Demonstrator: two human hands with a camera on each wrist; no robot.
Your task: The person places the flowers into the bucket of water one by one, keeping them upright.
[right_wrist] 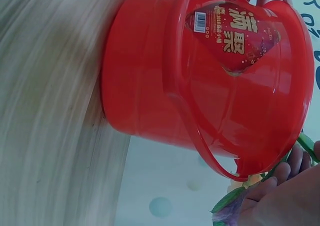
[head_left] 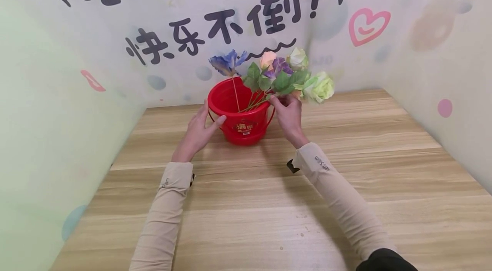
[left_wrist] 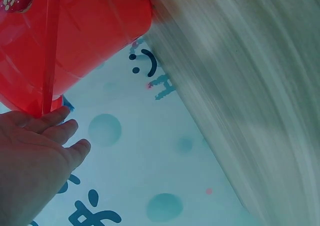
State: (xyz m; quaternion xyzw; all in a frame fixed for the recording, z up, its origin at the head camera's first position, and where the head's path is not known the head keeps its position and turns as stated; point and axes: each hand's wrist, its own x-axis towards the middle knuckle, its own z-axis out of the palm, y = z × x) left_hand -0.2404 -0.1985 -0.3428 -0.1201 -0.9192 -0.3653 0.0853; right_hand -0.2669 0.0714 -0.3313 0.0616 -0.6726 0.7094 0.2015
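Note:
A red plastic bucket (head_left: 246, 136) stands upright on the wooden table, its handle hanging down at the front. My left hand (head_left: 197, 130) touches the bucket's left side near the rim, fingers extended and thumb at the front. At the right rim, my right hand (head_left: 289, 115) grips the stems of several artificial flowers. These include a pale green rose (head_left: 320, 87), a white rose (head_left: 298, 58), a peach rose (head_left: 267, 60) and a purple flower (head_left: 281, 66). Their lower stems slant into the bucket. A blue flower (head_left: 228, 64) leans separately inside it. My right fingers partly hide behind the rim in the right wrist view.
The wooden tabletop (head_left: 246, 220) extends toward me and to both sides. Behind the bucket rises a pale wall (head_left: 184, 79) with black lettering and coloured dots. Further walls close in the table at left and right.

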